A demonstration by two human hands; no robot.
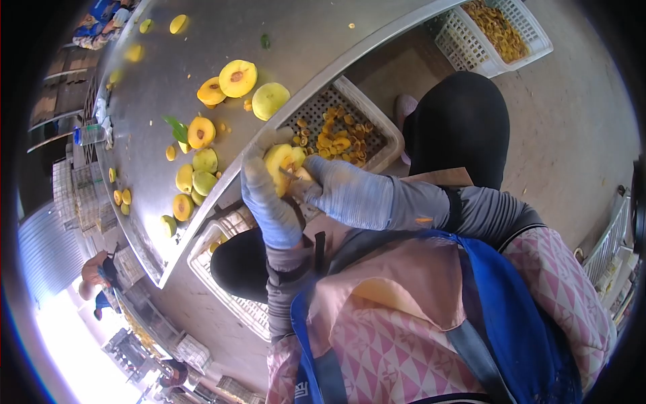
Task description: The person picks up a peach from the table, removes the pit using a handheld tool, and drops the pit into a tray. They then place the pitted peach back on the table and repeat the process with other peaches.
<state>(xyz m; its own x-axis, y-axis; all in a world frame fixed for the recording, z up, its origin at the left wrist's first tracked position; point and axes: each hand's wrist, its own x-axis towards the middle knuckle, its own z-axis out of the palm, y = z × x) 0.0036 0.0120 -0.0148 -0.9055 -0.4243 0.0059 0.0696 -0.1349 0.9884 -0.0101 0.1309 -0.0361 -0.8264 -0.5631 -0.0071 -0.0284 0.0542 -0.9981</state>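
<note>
My left hand (266, 198), in a pale glove or wrap, is closed around a cut yellow peach (277, 165) above the table's edge. My right hand (340, 188), covered the same way, is closed against the fruit's cut side. From its fingers a small dark metal pitting tool (291, 175) reaches to the flesh; most of it is hidden. On the metal table (222, 27) lie peach halves with their pits showing, such as one large half (238, 79), and greenish-yellow peaches (270, 101). Below the hands sits a plastic crate (387, 138) holding pits and orange scraps (336, 138).
A white basket (531, 50) full of brown-orange scraps stands on the floor at top right. Another white crate (245, 313) is beside my left knee. A green leaf (176, 129) lies among the fruit. Another person (97, 273) is in the far left background, near stacked crates.
</note>
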